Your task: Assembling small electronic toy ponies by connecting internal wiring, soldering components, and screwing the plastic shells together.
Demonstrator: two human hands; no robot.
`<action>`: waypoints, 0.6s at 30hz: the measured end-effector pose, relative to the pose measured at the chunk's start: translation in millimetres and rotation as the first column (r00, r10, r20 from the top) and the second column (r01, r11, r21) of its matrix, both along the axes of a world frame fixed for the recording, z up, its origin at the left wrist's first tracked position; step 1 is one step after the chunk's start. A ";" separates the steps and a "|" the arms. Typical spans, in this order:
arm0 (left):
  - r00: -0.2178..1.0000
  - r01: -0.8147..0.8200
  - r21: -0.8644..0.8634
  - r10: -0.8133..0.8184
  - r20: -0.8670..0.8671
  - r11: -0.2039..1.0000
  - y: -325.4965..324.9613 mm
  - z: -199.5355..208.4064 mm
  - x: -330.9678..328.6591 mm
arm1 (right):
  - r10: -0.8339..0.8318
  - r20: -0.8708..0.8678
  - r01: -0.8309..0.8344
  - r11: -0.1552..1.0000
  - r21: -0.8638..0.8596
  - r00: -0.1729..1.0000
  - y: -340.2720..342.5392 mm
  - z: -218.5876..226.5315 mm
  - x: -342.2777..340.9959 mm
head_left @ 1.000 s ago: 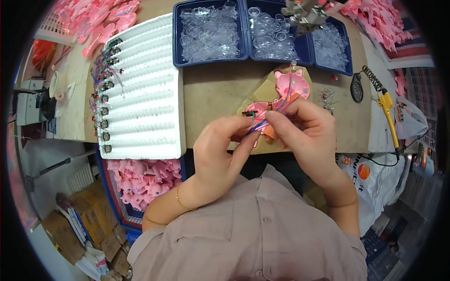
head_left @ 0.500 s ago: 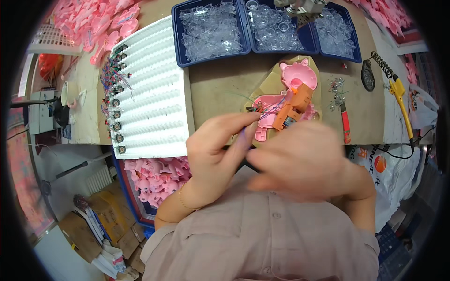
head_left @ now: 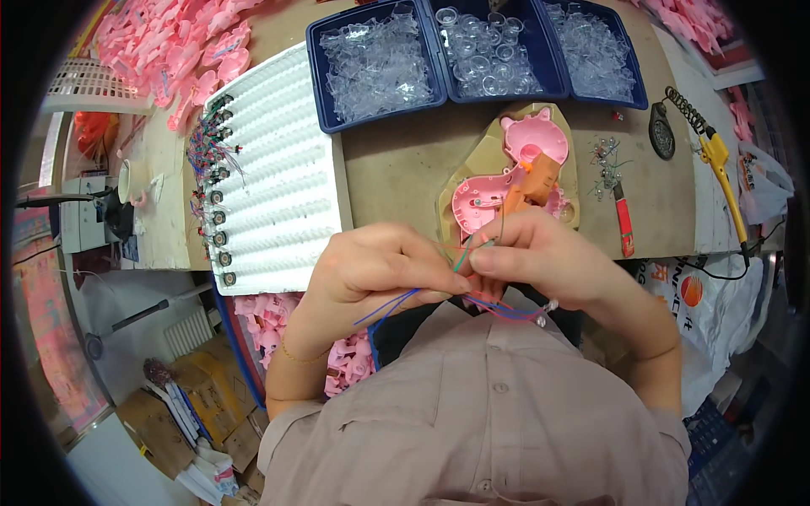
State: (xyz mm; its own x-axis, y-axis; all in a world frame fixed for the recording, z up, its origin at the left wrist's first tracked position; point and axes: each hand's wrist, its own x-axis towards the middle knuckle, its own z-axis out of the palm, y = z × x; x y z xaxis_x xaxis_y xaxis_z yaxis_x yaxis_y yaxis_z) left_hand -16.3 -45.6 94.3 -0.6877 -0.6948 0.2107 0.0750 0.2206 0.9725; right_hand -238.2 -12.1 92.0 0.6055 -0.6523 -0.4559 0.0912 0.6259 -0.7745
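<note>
Close to my chest, my left hand (head_left: 380, 270) pinches a bundle of thin coloured wires (head_left: 506, 310), whose blue ends stick out on its left side. Small clear bulb-like tips (head_left: 548, 312) hang at the right end of the bundle. With thumb and forefinger closed, my right hand (head_left: 540, 257) grips a green wire (head_left: 461, 258) that runs across to my left fingers. Just beyond the hands, a pink pig-shaped plastic shell (head_left: 477, 201) lies in a tan fixture (head_left: 447, 207). An orange-brown block (head_left: 540, 179) rests on the shell, its lower part hidden by my right hand.
Blue bins (head_left: 443, 94) of clear plastic parts stand at the back. Left is a white foam tray (head_left: 278, 177) with wired round parts along its edge. A red-handled tool (head_left: 624, 223), wired bulbs (head_left: 605, 164) and a yellow soldering iron (head_left: 724, 177) lie right. Pink parts (head_left: 350, 363) fill a crate below.
Both hands have drawn back from the shell toward my chest. The wires now stretch between my fingers, and the right hand, blurred before, has closed on the green wire.
</note>
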 end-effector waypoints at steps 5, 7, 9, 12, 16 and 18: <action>0.998 -0.020 -0.030 0.021 0.052 0.999 -0.4 -2.6 0.2 | -0.190 -0.030 0.187 0.980 -0.074 0.981 4.5 3.2 2.3; 0.996 -0.049 -0.032 0.051 0.072 0.998 -0.1 -4.2 -0.6 | -0.270 0.021 0.271 0.958 -0.090 0.963 8.1 11.1 2.4; 0.985 -0.113 -0.222 0.138 0.103 0.968 0.9 -6.6 -1.6 | -0.343 0.074 0.349 0.931 -0.103 0.937 8.8 13.1 1.6; 0.940 -0.298 -0.137 0.315 0.129 0.945 12.4 -5.8 -10.9 | -0.261 -0.215 0.071 0.775 -0.628 0.941 6.4 15.0 -3.3; 0.917 -0.397 0.169 0.397 0.033 0.902 21.6 -13.7 -10.7 | -0.362 -0.350 -0.018 0.673 -0.740 0.864 3.0 16.5 0.0; 0.924 -0.287 -0.377 0.358 0.134 0.881 12.6 -11.9 -7.3 | -0.414 -0.333 0.014 0.644 -0.765 0.847 4.4 12.4 1.9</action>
